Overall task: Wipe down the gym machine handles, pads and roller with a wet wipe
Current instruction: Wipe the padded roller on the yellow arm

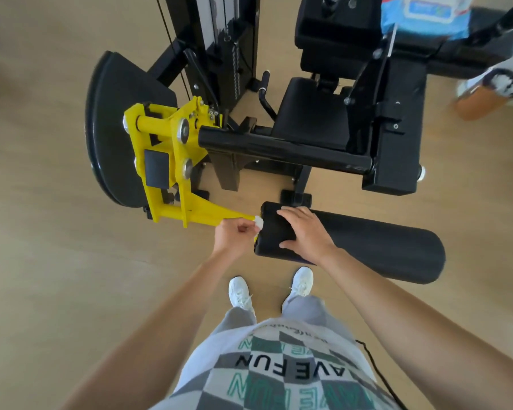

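Looked like a gym: black weight-stack machine (234,63) with yellow pivot arm (166,161), padded seat (311,113) and foam roller (382,247), stood on pale wood-look floor (42,261); pack of wipes (424,13) perched on top.

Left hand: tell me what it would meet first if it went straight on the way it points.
The left hand, pinching a balled wipe, points at the end of the black roller. That end would come first, wipe leading; the gap looks tiny, though depth is unclear from this one view.
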{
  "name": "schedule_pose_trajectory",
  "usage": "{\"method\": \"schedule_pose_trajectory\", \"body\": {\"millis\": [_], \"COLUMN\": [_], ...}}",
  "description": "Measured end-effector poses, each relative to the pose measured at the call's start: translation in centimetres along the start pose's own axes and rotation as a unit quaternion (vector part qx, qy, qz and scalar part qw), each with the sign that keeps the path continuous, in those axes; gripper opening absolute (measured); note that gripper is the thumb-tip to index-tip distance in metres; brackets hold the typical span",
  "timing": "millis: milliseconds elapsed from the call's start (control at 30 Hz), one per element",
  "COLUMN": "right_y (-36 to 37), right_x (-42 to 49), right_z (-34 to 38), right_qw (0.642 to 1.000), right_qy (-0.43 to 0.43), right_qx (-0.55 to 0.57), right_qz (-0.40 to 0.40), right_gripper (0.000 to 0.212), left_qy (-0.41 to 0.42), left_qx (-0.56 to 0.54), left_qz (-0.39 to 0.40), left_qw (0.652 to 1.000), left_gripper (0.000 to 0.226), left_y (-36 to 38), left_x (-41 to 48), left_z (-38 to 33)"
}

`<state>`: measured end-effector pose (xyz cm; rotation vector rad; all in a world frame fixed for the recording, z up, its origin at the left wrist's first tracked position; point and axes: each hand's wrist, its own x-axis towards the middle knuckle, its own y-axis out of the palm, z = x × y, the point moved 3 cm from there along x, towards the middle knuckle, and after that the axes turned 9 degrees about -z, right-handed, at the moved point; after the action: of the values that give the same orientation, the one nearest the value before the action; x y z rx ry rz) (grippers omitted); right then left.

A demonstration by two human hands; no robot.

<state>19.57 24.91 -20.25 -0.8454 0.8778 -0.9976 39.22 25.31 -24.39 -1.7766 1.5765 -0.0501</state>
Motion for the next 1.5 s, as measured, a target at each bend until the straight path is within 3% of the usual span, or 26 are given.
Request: {"method": "schedule_pose_trajectory", "body": {"millis": [133, 233, 400, 633, 933, 1167, 1500], "right_y": [-0.5, -0.3, 0.7, 0.6, -0.8, 0.4, 0.2], "right_x": [-0.3, -1.0, -1.8, 0.1, 1.5, -1.7, -0.3], "right_z": [-0.6, -0.7, 0.2, -0.3, -1.7, -1.4, -2.6], "right_qw": [0.998, 0.999, 0.994, 0.988, 0.995, 0.993, 0.994], "right_qy": [0.033, 0.017, -0.012, -0.034, -0.019, -0.036, -0.027], "right_qx": [0.060, 0.027, -0.099, -0.148, -0.054, -0.114, -0.093], "right_qz": [-0.012, -0.040, -0.042, 0.031, 0.084, -0.023, 0.043], "right_gripper": [0.072, 0.061, 0.087, 0.115, 0.119, 0.095, 0.112], "left_qy": [0.003, -0.023, -0.053, -0.052, -0.045, -0.064, -0.042], "left_qx": [0.041, 0.020, -0.026, -0.014, 0.076, -0.005, 0.047], "left_qz": [0.004, -0.014, -0.075, -0.073, -0.022, -0.080, -0.044], "left_qw": [0.999, 0.999, 0.995, 0.996, 0.996, 0.995, 0.997], "left_gripper": [0.010, 0.011, 0.018, 0.018, 0.012, 0.012, 0.015], "left_y": [-0.1, 0.1, 0.6, 0.9, 0.2, 0.3, 0.6], "left_x": [-0.7, -1.3, -1.0, -1.0, -1.4, -0.9, -1.5], "left_z": [1.2, 1.5, -0.3, -1.4, -0.8, -1.9, -0.9]}}
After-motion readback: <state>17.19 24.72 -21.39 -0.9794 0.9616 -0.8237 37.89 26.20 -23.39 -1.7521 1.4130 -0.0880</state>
